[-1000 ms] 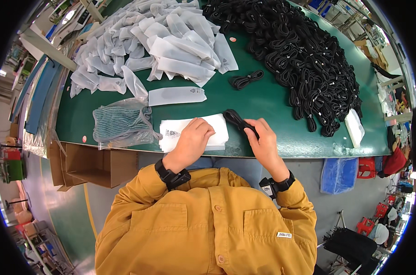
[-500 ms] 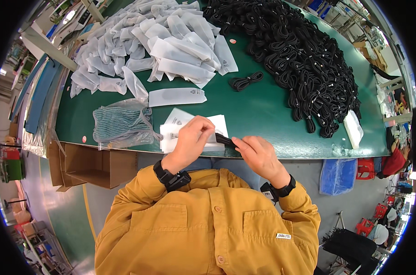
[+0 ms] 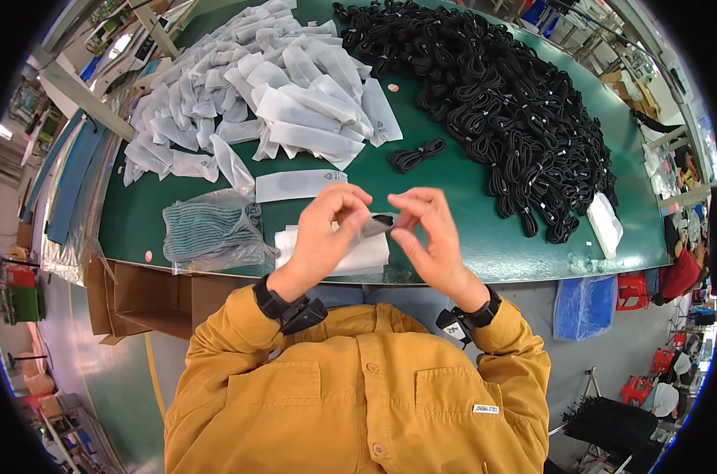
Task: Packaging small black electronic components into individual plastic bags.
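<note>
A frosted plastic bag [image 3: 372,229] with a bundled black cable [image 3: 384,219] partly inside it is held over the table's front edge. My left hand [image 3: 325,234] is closed on the bag, with its thumb and fingers bent around one end. Beside the bag's mouth is my right hand [image 3: 433,243], thumb and fingers curved and apart, nothing gripped between them. Whether its fingertips touch the bag's rim is hard to make out. Under my hands lies a stack of flat frosted bags [image 3: 366,254]. Farther back, a single coiled cable [image 3: 416,156] rests on the green tabletop [image 3: 485,253].
Filled frosted bags [image 3: 295,95] are heaped at the back left, with one bag [image 3: 299,185] lying nearer. Black cable bundles [image 3: 501,103] form a large pile at the right. A plastic pack of striped gloves [image 3: 208,229] sits left; a cardboard box [image 3: 149,296] stands below the edge.
The cable has gone from between my two hands into the bag, where only a dark part shows. My right hand has let go of it and its fingers have spread. Both hands have risen slightly.
</note>
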`<state>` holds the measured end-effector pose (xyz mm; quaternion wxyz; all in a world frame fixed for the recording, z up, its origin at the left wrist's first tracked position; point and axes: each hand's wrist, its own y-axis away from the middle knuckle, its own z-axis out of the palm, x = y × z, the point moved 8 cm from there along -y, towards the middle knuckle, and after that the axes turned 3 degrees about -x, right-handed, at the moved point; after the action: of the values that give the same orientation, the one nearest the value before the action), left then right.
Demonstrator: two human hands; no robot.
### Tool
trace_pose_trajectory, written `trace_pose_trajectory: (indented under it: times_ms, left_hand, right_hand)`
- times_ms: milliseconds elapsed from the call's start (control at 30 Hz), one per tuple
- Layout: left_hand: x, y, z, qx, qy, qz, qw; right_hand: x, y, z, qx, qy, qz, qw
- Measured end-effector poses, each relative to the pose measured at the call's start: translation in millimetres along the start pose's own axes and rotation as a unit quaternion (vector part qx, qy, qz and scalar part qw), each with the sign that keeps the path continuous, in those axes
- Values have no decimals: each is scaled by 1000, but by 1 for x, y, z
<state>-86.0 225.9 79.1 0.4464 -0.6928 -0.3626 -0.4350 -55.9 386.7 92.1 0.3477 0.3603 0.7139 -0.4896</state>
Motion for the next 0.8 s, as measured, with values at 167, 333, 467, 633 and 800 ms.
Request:
trace_pose_trajectory:
  times_ms: [167,333,467,633,800]
  left_hand:
    - [-18,-54,-52,9,241,-131,962]
    - [23,-82,-81,133,76,27,988]
    - [12,-24,-20,-32,-133,61,989]
    - [-29,26,38,-94,-247,66,962]
    - [-40,31,53,-89,-333,74,936]
  right_hand:
    - [52,-47,-40,49,236,105,965]
    - [99,-56,-40,-34,438,89,894]
    - [106,-38,-39,-76,481,174,856]
    - [99,-14,-50,-18,474,134,870]
    - [100,6,-53,26,354,150,923]
